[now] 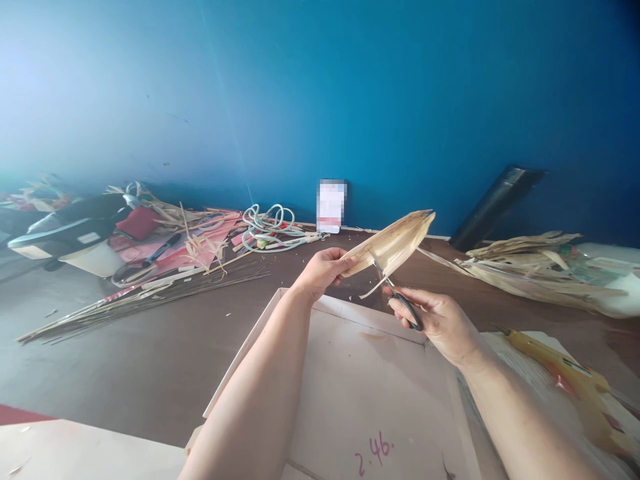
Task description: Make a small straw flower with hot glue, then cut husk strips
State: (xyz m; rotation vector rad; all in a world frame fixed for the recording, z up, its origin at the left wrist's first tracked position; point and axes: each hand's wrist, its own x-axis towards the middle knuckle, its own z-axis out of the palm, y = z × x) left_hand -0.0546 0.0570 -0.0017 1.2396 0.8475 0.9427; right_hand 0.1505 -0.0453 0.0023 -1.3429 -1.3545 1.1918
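A dried corn husk, pale tan and long, is pinched at its left end by my left hand, thumb on top. My right hand grips scissors with black handles. Their blades cross the husk's lower edge near its middle. From that edge a thin cut strip curls down to the left. Both hands are above the far edge of a cardboard box with "2.46." written on it.
A phone leans on the blue wall. Coiled pale cord, pink paper and thin sticks lie to the left. More dried husks and a yellow glue gun lie to the right. A black tube leans behind.
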